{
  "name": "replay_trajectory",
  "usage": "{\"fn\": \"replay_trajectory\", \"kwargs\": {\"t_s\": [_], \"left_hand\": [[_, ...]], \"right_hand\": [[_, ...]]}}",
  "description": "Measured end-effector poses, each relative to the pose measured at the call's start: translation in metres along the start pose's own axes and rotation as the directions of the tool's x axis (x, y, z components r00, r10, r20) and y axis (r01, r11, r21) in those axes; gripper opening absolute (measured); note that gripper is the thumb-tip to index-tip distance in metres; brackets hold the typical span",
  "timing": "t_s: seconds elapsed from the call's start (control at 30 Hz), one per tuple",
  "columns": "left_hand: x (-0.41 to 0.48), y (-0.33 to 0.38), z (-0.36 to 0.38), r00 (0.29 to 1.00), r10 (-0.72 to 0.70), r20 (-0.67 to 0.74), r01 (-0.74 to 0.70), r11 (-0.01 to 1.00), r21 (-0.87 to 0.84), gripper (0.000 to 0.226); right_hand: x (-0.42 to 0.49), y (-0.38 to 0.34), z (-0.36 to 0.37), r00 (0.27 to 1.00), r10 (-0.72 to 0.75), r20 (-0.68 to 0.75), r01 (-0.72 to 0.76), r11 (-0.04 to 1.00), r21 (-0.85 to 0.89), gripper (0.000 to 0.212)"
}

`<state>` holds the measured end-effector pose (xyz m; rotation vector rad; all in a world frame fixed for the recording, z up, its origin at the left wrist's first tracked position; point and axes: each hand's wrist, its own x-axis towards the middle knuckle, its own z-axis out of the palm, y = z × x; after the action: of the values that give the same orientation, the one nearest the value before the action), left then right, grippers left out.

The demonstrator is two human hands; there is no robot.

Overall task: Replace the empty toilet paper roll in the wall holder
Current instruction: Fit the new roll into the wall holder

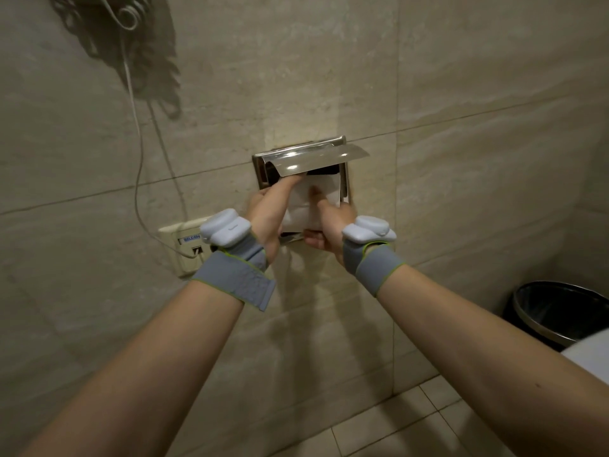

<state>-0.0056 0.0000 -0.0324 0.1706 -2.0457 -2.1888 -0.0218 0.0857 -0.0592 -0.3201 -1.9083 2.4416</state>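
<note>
I've got the fresh paper roll sitting in the wall holder under its raised metal flap. My left hand wraps its side and my right hand pinches the front. I judge we're near done: seating the roll and lowering the flap remain.

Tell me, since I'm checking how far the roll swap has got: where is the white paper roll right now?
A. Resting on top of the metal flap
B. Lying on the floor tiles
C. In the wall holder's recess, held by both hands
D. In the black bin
C: the white paper roll sits in the wall holder under its raised flap, with the left hand and right hand gripping it.
</note>
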Motion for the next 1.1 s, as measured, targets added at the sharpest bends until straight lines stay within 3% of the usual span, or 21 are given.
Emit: {"fn": "replay_trajectory", "kwargs": {"t_s": [0.23,0.33,0.43,0.57,0.77,0.93,1.1], "left_hand": [[0.018,-0.007,0.006,1.000,-0.011,0.001,0.011,0.997,-0.078,0.102],[0.034,-0.016,0.004,0.999,-0.044,0.013,0.045,0.995,-0.086,0.117],[0.035,-0.017,0.007,0.999,-0.041,-0.014,0.039,0.992,-0.117,0.112],[0.031,-0.015,0.009,0.999,-0.026,-0.034,0.020,0.988,-0.156,0.110],[0.022,-0.008,0.003,0.999,-0.024,-0.049,0.019,0.994,-0.108,0.113],[0.038,-0.015,-0.007,0.999,-0.022,-0.037,0.020,0.999,-0.044,0.138],[0.027,-0.009,-0.005,0.999,-0.025,-0.042,0.023,0.999,-0.044,0.143]], "right_hand": [[0.005,-0.005,0.004,1.000,-0.023,-0.008,0.022,0.994,-0.104,0.069],[0.001,-0.009,0.005,1.000,-0.009,0.019,0.012,0.987,-0.161,0.058],[-0.004,-0.015,0.003,0.997,0.030,0.077,-0.012,0.973,-0.232,0.033],[-0.012,-0.020,0.002,0.992,0.065,0.112,-0.035,0.966,-0.255,0.030],[-0.015,-0.017,-0.001,0.995,0.018,0.095,0.000,0.982,-0.190,0.053],[-0.013,-0.012,-0.001,0.996,-0.069,0.065,0.082,0.966,-0.244,0.066],[-0.004,-0.011,0.004,0.996,-0.082,0.029,0.087,0.963,-0.256,0.074]]}}
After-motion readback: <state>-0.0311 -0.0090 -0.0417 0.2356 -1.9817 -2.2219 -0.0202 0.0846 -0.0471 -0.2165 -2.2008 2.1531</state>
